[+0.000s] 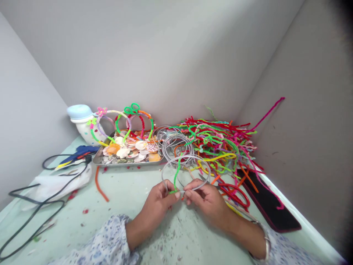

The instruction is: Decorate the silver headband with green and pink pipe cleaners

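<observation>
Low over the table, in front of me, my left hand (pixel 157 201) and my right hand (pixel 209 200) hold a loop of grey wire (pixel 210 173) between them. A bright green pipe cleaner (pixel 177 175) is pinched at the wire by my left thumb and fingers, and its free length rises across the loop. My right thumb and fingertips close on the wire just beside it, almost touching the left ones. A coil of grey wire (pixel 164 149) lies behind the loop. Red-handled scissors (pixel 242 195) rest to the right, partly covered by pipe cleaners.
Behind left, a metal tray (pixel 132 164) bears shells, with pipe-cleaner headbands (pixel 117 125) standing over them. A tangled pipe-cleaner heap (pixel 217 141) fills the back right, beside a black pad (pixel 271 202). Left are a white blue-lidded container (pixel 86 129), blue-handled pliers (pixel 78 152) and a black cable (pixel 44 202).
</observation>
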Demonstrator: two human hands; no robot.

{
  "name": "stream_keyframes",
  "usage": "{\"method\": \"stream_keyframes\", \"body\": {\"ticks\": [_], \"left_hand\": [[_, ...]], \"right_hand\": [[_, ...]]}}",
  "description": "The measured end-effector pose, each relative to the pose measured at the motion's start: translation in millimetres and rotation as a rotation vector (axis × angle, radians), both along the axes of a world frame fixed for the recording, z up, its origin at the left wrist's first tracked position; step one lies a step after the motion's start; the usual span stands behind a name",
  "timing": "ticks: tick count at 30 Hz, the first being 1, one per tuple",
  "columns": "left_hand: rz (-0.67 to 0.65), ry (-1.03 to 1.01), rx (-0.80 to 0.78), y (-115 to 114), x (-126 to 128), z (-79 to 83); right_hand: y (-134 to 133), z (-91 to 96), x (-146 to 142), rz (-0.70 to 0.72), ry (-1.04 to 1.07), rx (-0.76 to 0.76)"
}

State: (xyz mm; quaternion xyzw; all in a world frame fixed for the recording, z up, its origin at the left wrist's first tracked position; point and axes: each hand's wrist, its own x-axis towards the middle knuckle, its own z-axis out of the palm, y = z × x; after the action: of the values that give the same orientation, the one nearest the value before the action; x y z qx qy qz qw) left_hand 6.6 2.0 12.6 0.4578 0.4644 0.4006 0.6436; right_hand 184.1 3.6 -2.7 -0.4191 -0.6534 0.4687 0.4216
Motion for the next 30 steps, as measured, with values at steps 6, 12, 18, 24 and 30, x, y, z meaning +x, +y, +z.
{"method": "stream_keyframes", "body": {"ticks": [6,12,18,24,30], "left_hand": [[0.008,-0.034,-0.004,-1.3,0.6,3.4],[0.013,0.021,-0.010,0.7,-0.5,0.5],[0.019,0.048,0.015,1.9,-0.7,-0.8],[-0.028,0.049,0.084,1.1,-2.0,-1.1],[-0.042,0.080,0.118,0.8,-2.9,-3.5]], "right_hand": [[0.6,1.5,0.0,0.009,-0.042,0.076],[-1.7,-2.4,1.3,0.002,-0.084,0.050],[-2.1,-0.8,2.6,0.000,-0.183,0.118],[-0.9,-1.5,1.2,-0.064,-0.184,0.078],[-0.1,-2.6,0.5,-0.083,-0.219,0.115]]}}
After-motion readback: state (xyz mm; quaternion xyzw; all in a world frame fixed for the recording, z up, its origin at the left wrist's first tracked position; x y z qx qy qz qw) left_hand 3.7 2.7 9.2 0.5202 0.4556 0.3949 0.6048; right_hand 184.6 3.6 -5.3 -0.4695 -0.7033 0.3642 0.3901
